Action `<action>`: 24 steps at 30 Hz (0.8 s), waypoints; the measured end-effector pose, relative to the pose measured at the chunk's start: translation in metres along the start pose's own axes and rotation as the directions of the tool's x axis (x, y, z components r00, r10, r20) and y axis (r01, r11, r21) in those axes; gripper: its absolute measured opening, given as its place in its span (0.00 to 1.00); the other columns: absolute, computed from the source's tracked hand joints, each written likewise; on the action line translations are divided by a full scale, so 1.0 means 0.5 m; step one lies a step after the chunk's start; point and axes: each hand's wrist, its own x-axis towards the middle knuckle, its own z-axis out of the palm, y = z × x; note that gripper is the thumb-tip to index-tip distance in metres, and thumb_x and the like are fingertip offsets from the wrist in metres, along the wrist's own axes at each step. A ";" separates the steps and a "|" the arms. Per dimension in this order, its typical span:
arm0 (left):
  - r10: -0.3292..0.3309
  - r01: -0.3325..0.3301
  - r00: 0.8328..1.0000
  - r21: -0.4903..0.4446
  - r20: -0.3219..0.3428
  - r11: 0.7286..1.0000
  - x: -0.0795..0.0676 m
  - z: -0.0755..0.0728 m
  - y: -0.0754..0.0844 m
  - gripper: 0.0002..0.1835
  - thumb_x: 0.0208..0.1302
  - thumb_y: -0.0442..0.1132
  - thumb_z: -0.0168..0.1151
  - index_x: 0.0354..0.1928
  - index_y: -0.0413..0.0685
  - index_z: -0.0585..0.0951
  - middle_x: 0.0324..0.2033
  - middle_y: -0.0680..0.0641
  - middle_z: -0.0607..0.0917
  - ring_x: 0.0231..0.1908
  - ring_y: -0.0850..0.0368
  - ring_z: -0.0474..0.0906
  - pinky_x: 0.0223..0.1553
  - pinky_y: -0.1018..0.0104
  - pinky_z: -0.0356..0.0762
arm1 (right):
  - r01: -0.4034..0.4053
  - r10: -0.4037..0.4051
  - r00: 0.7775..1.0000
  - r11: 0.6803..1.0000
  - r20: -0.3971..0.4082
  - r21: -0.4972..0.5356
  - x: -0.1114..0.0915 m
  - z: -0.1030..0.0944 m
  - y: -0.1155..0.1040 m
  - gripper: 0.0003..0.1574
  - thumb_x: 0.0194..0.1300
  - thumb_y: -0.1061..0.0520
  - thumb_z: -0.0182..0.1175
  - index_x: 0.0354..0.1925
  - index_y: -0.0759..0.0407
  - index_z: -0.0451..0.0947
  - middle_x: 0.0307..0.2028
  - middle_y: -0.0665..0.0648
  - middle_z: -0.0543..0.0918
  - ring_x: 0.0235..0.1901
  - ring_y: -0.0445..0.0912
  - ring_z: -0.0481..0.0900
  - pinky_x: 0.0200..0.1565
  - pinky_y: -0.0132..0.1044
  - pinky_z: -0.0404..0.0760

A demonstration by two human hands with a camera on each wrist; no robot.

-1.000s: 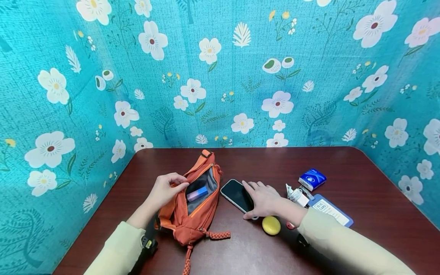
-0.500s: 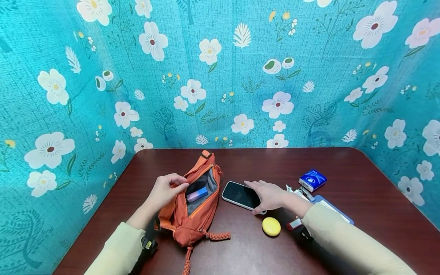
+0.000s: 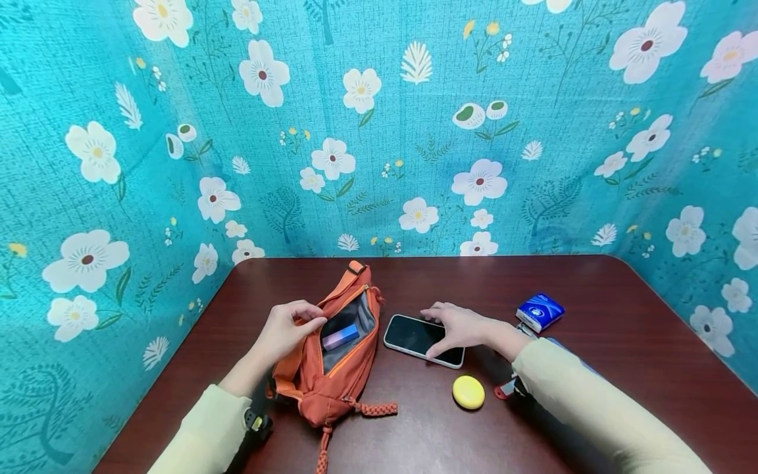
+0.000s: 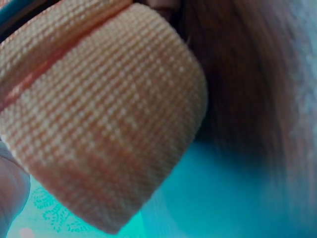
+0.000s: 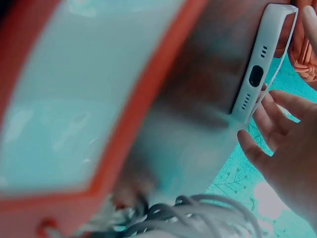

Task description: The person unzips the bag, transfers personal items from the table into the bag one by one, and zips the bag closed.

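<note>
In the head view an orange bag (image 3: 349,388) lies unzipped at the left, its grey lining showing. A small pink-to-blue box (image 3: 340,336) rests inside. My left hand (image 3: 287,329) pinches the bag's left opening edge; a woven strap (image 4: 114,114) fills the left wrist view. Right of the bag lies a phone (image 3: 408,336) in a pale case, screen up, its port end (image 5: 256,74) showing in the right wrist view. My right hand (image 3: 464,327) spans it, thumb at the near long edge, fingers at the far one. The palm hides part of the screen.
A yellow round case (image 3: 468,392) sits nearer me. Beside the right sleeve (image 3: 592,395) lies a small red-edged item (image 3: 505,390). A blue tissue pack (image 3: 540,312) stands at the right. A blue-edged card holder (image 3: 571,355) is mostly hidden by the sleeve; grey cable loops (image 5: 213,213) lie nearby.
The phone has turned from a diagonal to lie nearly crosswise, its right end swinging away from me. My right hand has shifted right and up with it. The left hand and bag stay put.
</note>
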 end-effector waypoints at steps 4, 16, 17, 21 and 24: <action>-0.006 0.006 1.000 0.018 -0.003 1.000 0.000 -0.001 -0.002 0.04 0.58 0.35 0.71 0.36 0.50 0.88 0.30 0.57 0.85 0.29 0.61 0.79 0.32 0.67 0.81 | 0.017 -0.019 1.000 0.998 -0.022 -0.053 0.009 0.010 -0.002 0.58 0.43 0.31 0.74 0.63 0.63 0.72 0.51 0.56 0.73 0.50 0.49 0.70 0.49 0.47 0.76; 0.015 -0.015 1.000 0.013 -0.008 1.000 -0.001 -0.002 -0.003 0.04 0.58 0.35 0.71 0.35 0.50 0.87 0.30 0.57 0.85 0.29 0.61 0.79 0.30 0.62 0.81 | 0.032 -0.033 0.999 0.999 -0.031 -0.035 0.016 0.019 -0.007 0.52 0.42 0.38 0.76 0.60 0.60 0.71 0.51 0.54 0.73 0.50 0.49 0.69 0.49 0.48 0.75; 0.018 -0.018 1.000 0.016 -0.007 1.000 -0.001 -0.002 -0.003 0.04 0.58 0.35 0.71 0.36 0.50 0.87 0.30 0.57 0.85 0.29 0.61 0.79 0.30 0.62 0.81 | 0.042 -0.043 0.999 0.999 -0.032 -0.024 0.016 0.018 -0.006 0.52 0.42 0.39 0.77 0.60 0.60 0.69 0.52 0.54 0.73 0.50 0.49 0.70 0.50 0.48 0.75; 0.006 -0.006 1.000 0.018 -0.003 1.000 -0.001 -0.003 -0.002 0.04 0.58 0.36 0.71 0.35 0.51 0.87 0.29 0.58 0.85 0.29 0.61 0.79 0.30 0.63 0.80 | 0.057 -0.056 0.998 0.998 -0.039 0.021 0.015 0.013 0.002 0.53 0.43 0.44 0.78 0.62 0.58 0.66 0.56 0.56 0.74 0.53 0.50 0.73 0.53 0.50 0.73; -0.006 0.006 1.000 0.013 0.002 1.000 -0.001 -0.003 -0.003 0.03 0.58 0.36 0.71 0.35 0.51 0.87 0.29 0.58 0.85 0.29 0.61 0.79 0.30 0.62 0.81 | 0.056 -0.055 0.998 0.997 -0.031 0.050 0.015 0.011 0.009 0.54 0.44 0.42 0.78 0.64 0.57 0.66 0.59 0.56 0.74 0.55 0.50 0.72 0.55 0.50 0.72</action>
